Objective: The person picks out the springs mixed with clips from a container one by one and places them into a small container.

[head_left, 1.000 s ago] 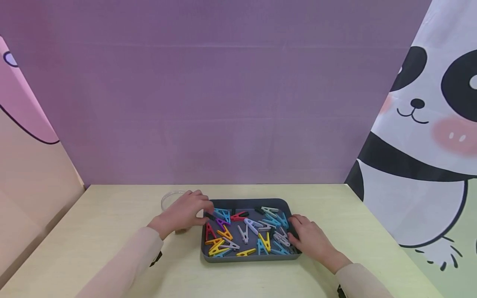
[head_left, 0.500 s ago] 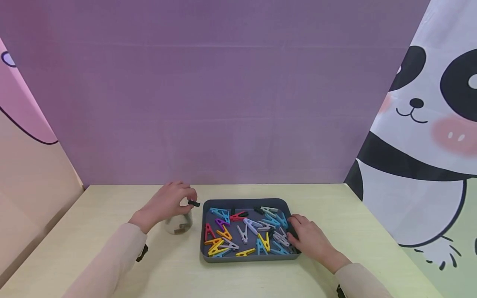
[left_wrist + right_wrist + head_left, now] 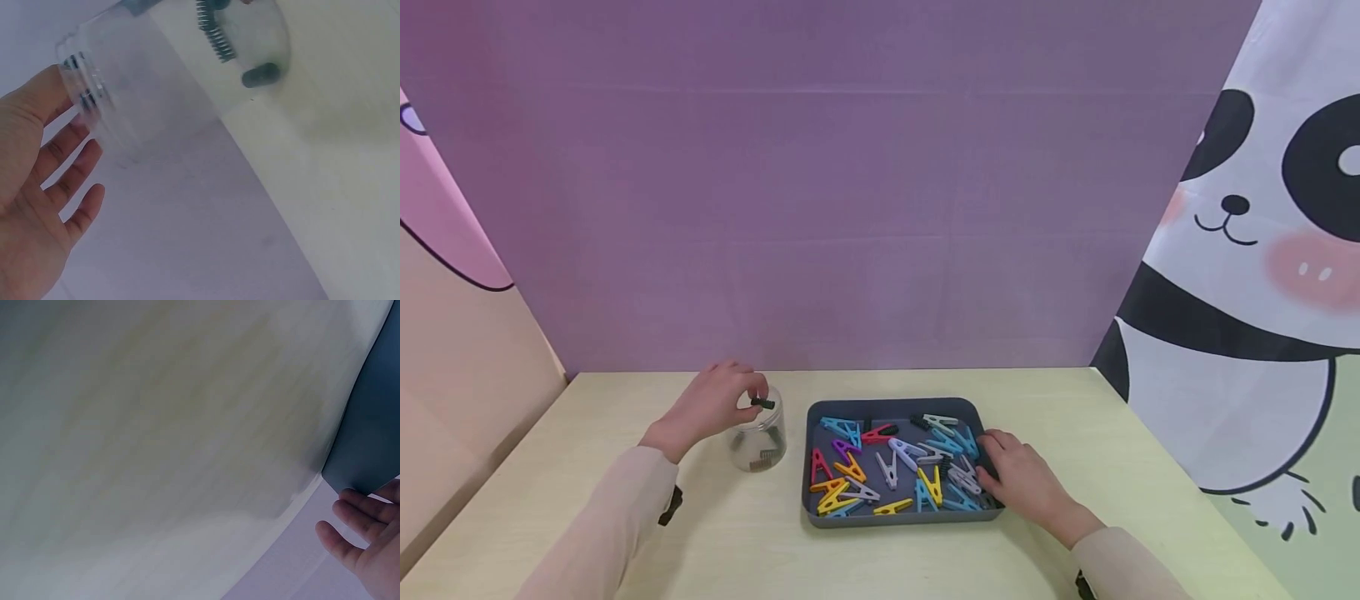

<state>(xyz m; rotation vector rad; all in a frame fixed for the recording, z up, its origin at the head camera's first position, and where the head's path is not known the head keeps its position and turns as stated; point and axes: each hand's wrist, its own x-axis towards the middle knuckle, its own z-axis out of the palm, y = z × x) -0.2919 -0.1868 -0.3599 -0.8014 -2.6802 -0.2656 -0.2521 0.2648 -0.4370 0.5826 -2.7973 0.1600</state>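
A small black spring is pinched between the thumb and fingers of my left hand, at the mouth of a clear jar. Several dark pieces lie at the jar's bottom, and a ribbed black coil shows through its wall in the left wrist view. My right hand holds the right rim of a dark grey tray, thumb over the edge. In the right wrist view, some of its fingers touch the tray's outer wall.
The tray holds several clothespins, among them yellow, blue and red ones. Black ribbed pieces lie among them. A purple backdrop rises behind the pale wooden table.
My left hand has moved left from the tray to the jar's mouth, carrying the black spring. My right hand stays on the tray's rim.
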